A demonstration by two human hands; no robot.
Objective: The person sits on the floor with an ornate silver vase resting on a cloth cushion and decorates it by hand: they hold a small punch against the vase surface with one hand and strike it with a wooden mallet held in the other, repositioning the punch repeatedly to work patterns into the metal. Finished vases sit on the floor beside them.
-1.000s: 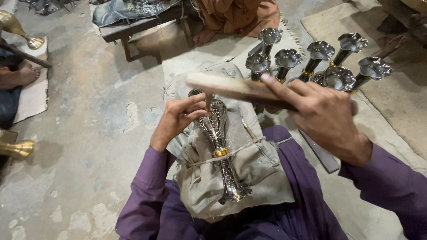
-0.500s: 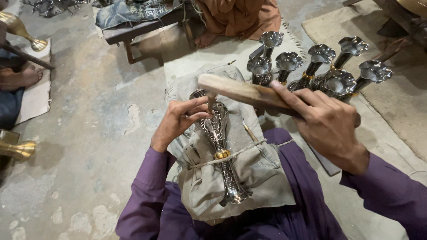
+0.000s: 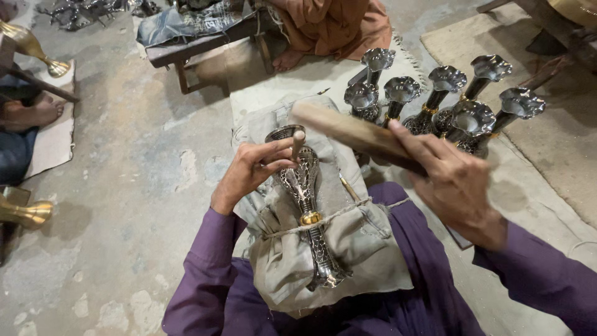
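A silver engraved metal vase [image 3: 306, 211] with a brass ring lies tied by string onto a grey cloth cushion [image 3: 348, 255] on my lap. My left hand [image 3: 252, 169] pinches a small punch tool [image 3: 298, 144] upright against the vase's upper body. My right hand [image 3: 457, 183] grips a flat wooden mallet [image 3: 348, 129], raised just above and to the right of the punch.
Several finished silver vases [image 3: 448, 106] stand on a mat beyond my right hand. Brass vases [image 3: 28, 214] lie at the left near another person's bare foot [image 3: 31, 115]. A person in orange [image 3: 329, 25] sits beside a low wooden bench [image 3: 199, 46] at the top.
The mallet has swung left and down toward the punch in my left hand. My left hand and the vase stay in place.
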